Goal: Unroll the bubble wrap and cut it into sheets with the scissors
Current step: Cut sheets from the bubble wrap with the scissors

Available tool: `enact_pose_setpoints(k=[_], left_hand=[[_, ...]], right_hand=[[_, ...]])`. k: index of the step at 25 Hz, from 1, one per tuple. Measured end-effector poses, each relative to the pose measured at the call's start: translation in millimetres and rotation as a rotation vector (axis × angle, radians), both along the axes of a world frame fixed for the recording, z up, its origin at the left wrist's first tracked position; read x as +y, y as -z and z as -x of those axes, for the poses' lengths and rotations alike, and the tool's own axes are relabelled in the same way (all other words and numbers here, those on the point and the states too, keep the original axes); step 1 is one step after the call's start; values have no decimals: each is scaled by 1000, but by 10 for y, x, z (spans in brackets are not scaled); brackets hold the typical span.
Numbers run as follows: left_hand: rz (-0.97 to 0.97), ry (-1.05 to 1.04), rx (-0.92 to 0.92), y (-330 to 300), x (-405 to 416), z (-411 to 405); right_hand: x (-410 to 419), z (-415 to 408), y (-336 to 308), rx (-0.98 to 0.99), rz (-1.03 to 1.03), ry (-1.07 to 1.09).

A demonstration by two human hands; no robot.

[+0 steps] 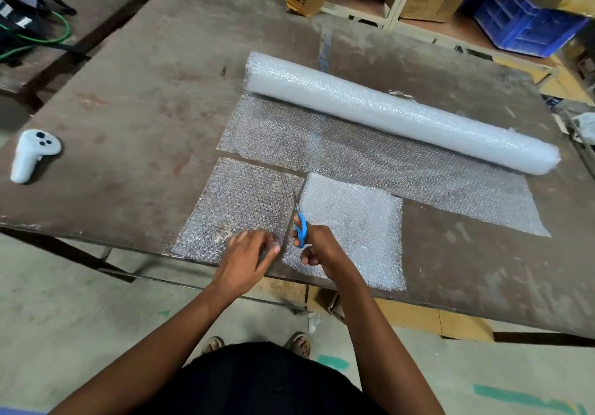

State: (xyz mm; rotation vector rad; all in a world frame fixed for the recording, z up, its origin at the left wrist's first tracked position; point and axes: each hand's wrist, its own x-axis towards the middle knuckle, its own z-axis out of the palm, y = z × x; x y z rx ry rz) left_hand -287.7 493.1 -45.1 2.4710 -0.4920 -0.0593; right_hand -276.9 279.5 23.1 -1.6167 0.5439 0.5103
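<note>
Blue-handled scissors (300,224) are gripped in the right hand (317,247), thin blades pointed far along the gap between two knobbly cut sheets. The left sheet (238,211) is pressed flat by the left hand (248,258), fingers relaxed. The fat bubble wrap roll (396,112) is lying farther back on the scuffed brown table (145,108).

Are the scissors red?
No, the scissors have blue handles, held in the right hand while the left hand presses on the bubble wrap sheet.
</note>
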Motion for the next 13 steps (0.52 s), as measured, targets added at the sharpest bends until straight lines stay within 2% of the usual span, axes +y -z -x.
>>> enact_pose_setpoints(k=[2, 4, 6, 7, 9, 11, 13], left_hand=[[-60, -31, -43, -55, -130, -104], [-84, -32, -37, -126, -328, -196], [-156, -2, 27, -205, -594, -263], [-212, -5, 63, -237, -732, -284], [-308, -72, 128, -307, -973, -300], [-359, -152, 161, -370, -1149, -288], [-323, -240, 202, -423, -1308, -285]], right_hand=[[-115, 110, 1, -108, 225, -118], [-290, 228, 75, -306, 636, -195], [-532, 336, 224, -497, 979, -172], [-648, 381, 288, -558, 1082, -158], [-837, 472, 377, -587, 1154, -139], [-909, 580, 419, -579, 1131, -129], [-926, 670, 440, -581, 1107, -101]])
